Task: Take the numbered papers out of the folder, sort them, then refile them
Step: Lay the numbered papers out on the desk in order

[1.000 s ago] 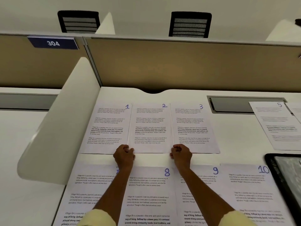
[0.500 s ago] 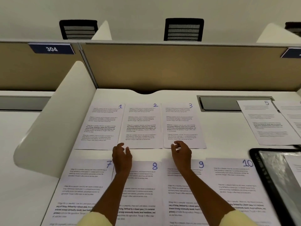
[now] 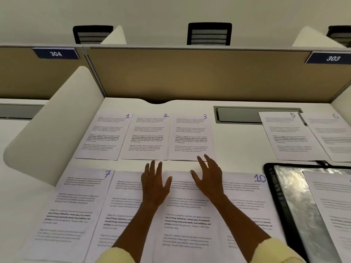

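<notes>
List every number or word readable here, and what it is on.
"304": blue sign
"303": blue sign
"1": sheet
"2": sheet
"3": sheet
"5": sheet
"6": sheet
"7": sheet
"10": sheet
Printed paragraphs: too blurred to read.

Numbers on the two middle sheets of the near row not readable: left hand (image 3: 154, 184) covers the top right corner of one sheet (image 3: 121, 207), right hand (image 3: 209, 179) that of the next sheet (image 3: 187, 215). Body text on all sheets too small and blurred to read. Sheet 6 (image 3: 331, 135), folder (image 3: 296, 205) and the sheet on it (image 3: 332, 205) cut off by right edge; near row by bottom edge.
</notes>
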A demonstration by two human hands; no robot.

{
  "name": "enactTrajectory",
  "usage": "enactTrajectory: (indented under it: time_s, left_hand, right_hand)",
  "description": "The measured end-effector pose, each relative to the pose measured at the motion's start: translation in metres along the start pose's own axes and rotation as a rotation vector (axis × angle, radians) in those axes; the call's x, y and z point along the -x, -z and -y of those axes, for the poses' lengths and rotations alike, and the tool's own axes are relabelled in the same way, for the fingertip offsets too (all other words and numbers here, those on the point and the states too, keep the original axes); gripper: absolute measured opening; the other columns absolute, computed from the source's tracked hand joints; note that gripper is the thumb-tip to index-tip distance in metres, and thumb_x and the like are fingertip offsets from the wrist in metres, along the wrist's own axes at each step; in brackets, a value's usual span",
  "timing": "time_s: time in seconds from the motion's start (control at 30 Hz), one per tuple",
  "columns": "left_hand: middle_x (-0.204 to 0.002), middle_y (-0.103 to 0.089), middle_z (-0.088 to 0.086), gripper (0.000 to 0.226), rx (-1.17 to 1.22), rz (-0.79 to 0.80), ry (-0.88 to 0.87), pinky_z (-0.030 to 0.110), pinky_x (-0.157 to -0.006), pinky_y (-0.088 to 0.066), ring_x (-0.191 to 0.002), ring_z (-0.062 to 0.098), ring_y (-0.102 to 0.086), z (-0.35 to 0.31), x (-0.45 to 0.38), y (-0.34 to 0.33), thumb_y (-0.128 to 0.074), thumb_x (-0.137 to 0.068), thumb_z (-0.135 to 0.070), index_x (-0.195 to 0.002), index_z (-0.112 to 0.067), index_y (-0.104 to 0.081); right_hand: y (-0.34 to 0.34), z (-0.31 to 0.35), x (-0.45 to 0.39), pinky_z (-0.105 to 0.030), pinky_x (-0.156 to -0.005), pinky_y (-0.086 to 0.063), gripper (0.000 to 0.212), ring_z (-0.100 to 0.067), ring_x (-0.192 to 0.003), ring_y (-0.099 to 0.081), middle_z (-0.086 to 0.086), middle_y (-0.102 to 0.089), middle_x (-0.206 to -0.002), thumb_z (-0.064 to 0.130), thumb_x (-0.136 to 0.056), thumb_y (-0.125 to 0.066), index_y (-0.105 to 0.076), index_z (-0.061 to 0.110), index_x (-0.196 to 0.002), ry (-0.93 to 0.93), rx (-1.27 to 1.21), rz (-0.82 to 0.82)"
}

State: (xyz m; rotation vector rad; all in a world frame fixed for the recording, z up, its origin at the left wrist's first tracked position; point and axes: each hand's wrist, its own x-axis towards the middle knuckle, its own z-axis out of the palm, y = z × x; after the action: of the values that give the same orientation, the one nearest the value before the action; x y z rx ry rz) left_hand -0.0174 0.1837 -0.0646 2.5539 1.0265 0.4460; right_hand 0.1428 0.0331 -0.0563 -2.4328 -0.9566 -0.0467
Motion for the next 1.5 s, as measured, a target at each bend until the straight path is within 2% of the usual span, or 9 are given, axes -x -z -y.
enactTrajectory:
  time_s: [0.1,0.2,0.37,0.53,0.87,1.1,1.27,1.37,1.5]
  left_hand:
    - [-0.164,-0.009,0.009,0.080,-0.079,0.070,-0.035,0.055,-0.116,-0.008,-0.150,0.031,-0.006,-0.016,0.017,-0.009,-0.028,-0.089,-0.068,-0.154,-0.022,-0.023]
    - [-0.165,-0.002,0.008,0.079,-0.134,0.094,-0.060,0.056,-0.116,-0.004,-0.151,0.030,0.000,-0.030,0.031,-0.015,-0.022,-0.091,-0.071,-0.155,-0.027,-0.011]
    - [-0.164,-0.004,0.009,0.079,-0.174,0.113,-0.096,0.060,-0.116,-0.010,-0.151,0.031,-0.003,-0.049,0.053,-0.016,-0.029,-0.091,-0.068,-0.156,-0.025,-0.018]
    - [-0.165,-0.002,0.009,0.080,-0.198,0.102,-0.108,0.060,-0.115,-0.006,-0.151,0.030,0.001,-0.062,0.080,-0.015,-0.029,-0.091,-0.070,-0.156,-0.025,-0.017]
    - [-0.165,0.000,0.009,0.080,-0.193,0.125,-0.129,0.058,-0.115,-0.003,-0.151,0.030,0.002,-0.091,0.164,-0.010,-0.020,-0.092,-0.071,-0.157,-0.025,-0.011]
    - [-0.164,0.012,0.005,0.081,-0.187,0.164,-0.164,0.053,-0.116,0.009,-0.150,0.027,0.014,-0.130,0.218,-0.010,-0.018,-0.090,-0.074,-0.157,-0.029,-0.004]
    - [-0.163,0.016,0.005,0.081,-0.155,0.203,-0.211,0.056,-0.117,0.007,-0.149,0.027,0.018,-0.163,0.236,-0.015,-0.009,-0.090,-0.076,-0.156,-0.031,0.006]
    - [-0.162,0.021,0.003,0.080,-0.146,0.233,-0.257,0.056,-0.117,0.010,-0.148,0.027,0.021,-0.185,0.242,-0.023,-0.009,-0.089,-0.076,-0.153,-0.034,0.014]
    - [-0.162,0.020,0.002,0.081,-0.128,0.278,-0.286,0.052,-0.115,0.013,-0.149,0.026,0.021,-0.218,0.244,-0.038,-0.017,-0.090,-0.074,-0.155,-0.033,0.009]
  right_hand:
    - [0.008,-0.016,0.012,-0.060,-0.114,-0.027,0.076,-0.035,-0.146,-0.033,-0.010,-0.032,-0.160,0.068,-0.090,-0.036,-0.042,0.024,-0.151,0.002,0.066,0.102]
    - [0.014,-0.030,0.024,-0.062,-0.117,-0.015,0.080,-0.033,-0.151,-0.021,-0.007,-0.020,-0.165,0.074,-0.089,-0.028,-0.034,0.029,-0.154,0.008,0.095,0.165]
    - [0.028,-0.040,0.044,-0.060,-0.119,0.001,0.086,-0.030,-0.154,-0.001,0.000,0.003,-0.167,0.082,-0.086,-0.009,-0.014,0.036,-0.158,-0.028,0.138,0.226]
    - [0.046,-0.042,0.071,-0.058,-0.118,0.011,0.090,-0.026,-0.153,0.013,0.002,0.017,-0.165,0.087,-0.079,0.006,0.002,0.040,-0.156,-0.048,0.164,0.243]
    - [0.084,-0.053,0.157,-0.059,-0.118,0.012,0.091,-0.026,-0.152,0.018,0.003,0.024,-0.164,0.089,-0.075,0.009,0.014,0.042,-0.153,-0.084,0.187,0.267]
    - [0.121,-0.075,0.215,-0.059,-0.117,0.015,0.085,-0.025,-0.151,0.022,0.002,0.029,-0.162,0.084,-0.081,-0.003,0.016,0.043,-0.153,-0.129,0.235,0.268]
    - [0.145,-0.101,0.237,-0.060,-0.116,0.014,0.085,-0.027,-0.152,0.021,0.003,0.030,-0.162,0.084,-0.083,-0.006,0.016,0.043,-0.154,-0.173,0.253,0.240]
    - [0.162,-0.116,0.243,-0.060,-0.116,0.010,0.086,-0.031,-0.153,0.011,0.000,0.022,-0.165,0.084,-0.084,-0.005,0.009,0.041,-0.156,-0.209,0.242,0.195]
    - [0.180,-0.143,0.249,-0.060,-0.117,0.012,0.084,-0.027,-0.152,0.020,0.002,0.030,-0.162,0.084,-0.083,-0.002,0.023,0.042,-0.151,-0.250,0.253,0.202]
